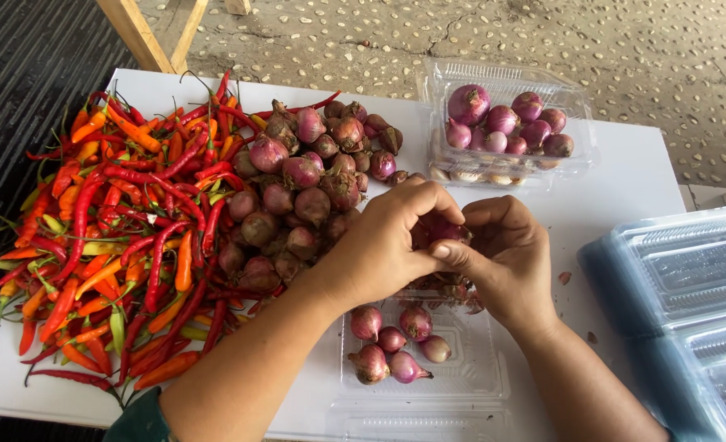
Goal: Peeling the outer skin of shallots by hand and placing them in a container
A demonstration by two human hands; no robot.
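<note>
My left hand point(387, 237) and my right hand point(506, 258) meet above the white table point(616, 180), both closed on one purple shallot point(447, 232) held between the fingertips. Right below them lies an open clear plastic tray point(477, 368) with several peeled shallots point(391, 344) in it. Loose dry skins point(453, 288) lie under my right hand. Just left of my left hand is a heap of unpeeled shallots point(305, 196).
A big pile of red, orange and green chilies point(117, 237) covers the table's left side. A clear tray filled with peeled shallots point(506, 127) stands at the back. A stack of empty clear trays point(682, 286) sits on the right. Pebbled floor lies beyond.
</note>
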